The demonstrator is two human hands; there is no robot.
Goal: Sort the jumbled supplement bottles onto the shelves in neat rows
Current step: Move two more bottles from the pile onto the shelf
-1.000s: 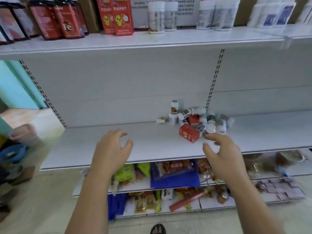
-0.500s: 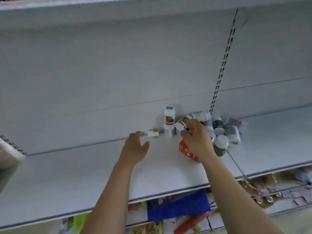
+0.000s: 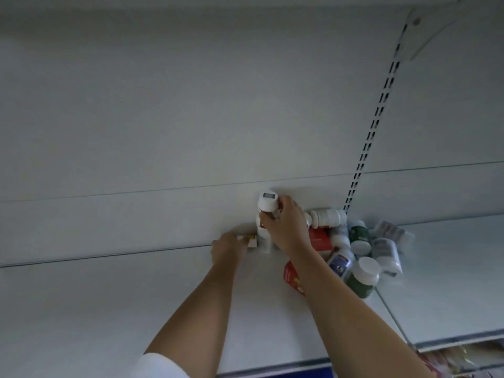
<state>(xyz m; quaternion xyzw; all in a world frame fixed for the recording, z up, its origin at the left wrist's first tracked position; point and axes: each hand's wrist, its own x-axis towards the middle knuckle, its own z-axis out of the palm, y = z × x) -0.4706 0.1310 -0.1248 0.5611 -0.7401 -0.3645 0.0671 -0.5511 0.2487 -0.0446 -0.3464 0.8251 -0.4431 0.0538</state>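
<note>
Sorting starts: first bottle in hand.
The white-capped bottle (image 3: 267, 201) stands at the back of the shelf (image 3: 109, 309), beside the heap (image 3: 360, 237); the right hand (image 3: 286, 227), lately on the heap, now curls its grip round it. The left hand (image 3: 229, 248) touches a small box (image 3: 252, 241); its grip I cannot tell.

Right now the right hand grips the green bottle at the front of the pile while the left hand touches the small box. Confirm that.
Wrong. The head view shows the right hand gripping the upright white-capped bottle by the back wall; the green bottle lies untouched. The left hand does touch the small box.
</note>
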